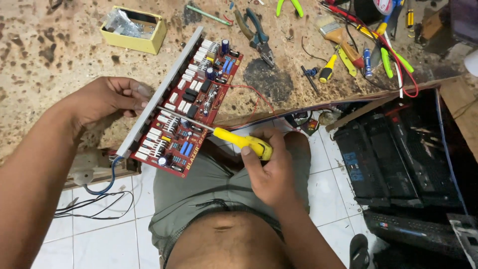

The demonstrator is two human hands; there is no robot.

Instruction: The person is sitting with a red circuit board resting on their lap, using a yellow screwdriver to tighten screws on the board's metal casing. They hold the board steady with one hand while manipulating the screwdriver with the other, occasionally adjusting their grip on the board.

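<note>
Screwdriver [219, 132] on red board [191, 107] (both hands busy)

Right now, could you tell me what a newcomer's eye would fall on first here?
The red circuit board on its grey metal strip, held at the bench edge by the left hand. The right hand points a yellow-handled screwdriver at its middle. Behind, pliers and small tools litter the stained workbench.

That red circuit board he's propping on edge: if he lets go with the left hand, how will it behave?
The board would probably tip flat: it stands tilted on the bench edge, steadied only by the left hand. The metal strip along one side likely makes it stiff and back-heavy. Its upright parts look fragile, and the screwdriver pressing across could shove it.
</note>
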